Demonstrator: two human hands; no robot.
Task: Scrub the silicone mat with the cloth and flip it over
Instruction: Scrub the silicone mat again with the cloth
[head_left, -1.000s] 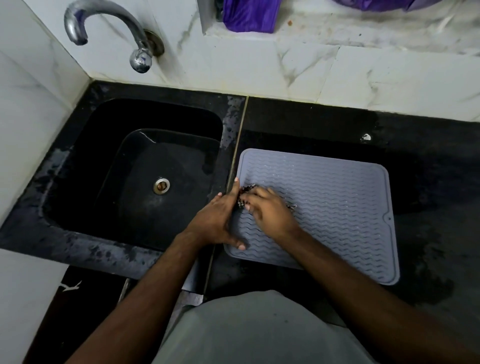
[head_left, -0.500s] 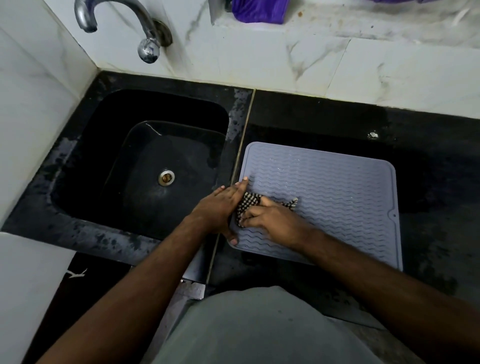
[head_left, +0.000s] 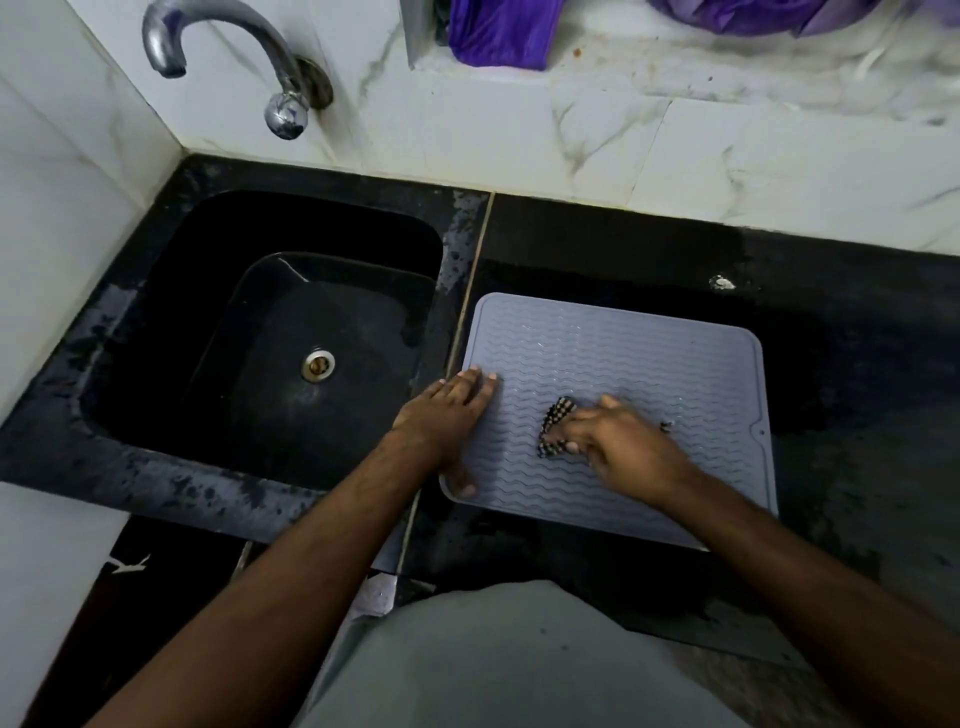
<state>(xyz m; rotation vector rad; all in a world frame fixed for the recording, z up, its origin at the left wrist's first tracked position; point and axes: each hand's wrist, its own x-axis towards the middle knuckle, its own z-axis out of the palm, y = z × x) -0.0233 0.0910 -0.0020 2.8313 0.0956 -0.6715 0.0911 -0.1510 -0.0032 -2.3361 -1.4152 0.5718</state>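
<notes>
Grey mat (head_left: 639, 364) flat on the dark surface (head_left: 857, 415), ribbed face up, just right of the sink (head_left: 156, 415), long axis running left to right. Left hand (head_left: 449, 415) spread flat, pinning the mat's left edge. Right hand (head_left: 618, 441) near the middle, grip pressed down on the checked cloth (head_left: 553, 421), fingers blurred. Most unscrubbed area probably off to the right and toward the wall. Flip not yet begun; left hand nearer an edge for it.
</notes>
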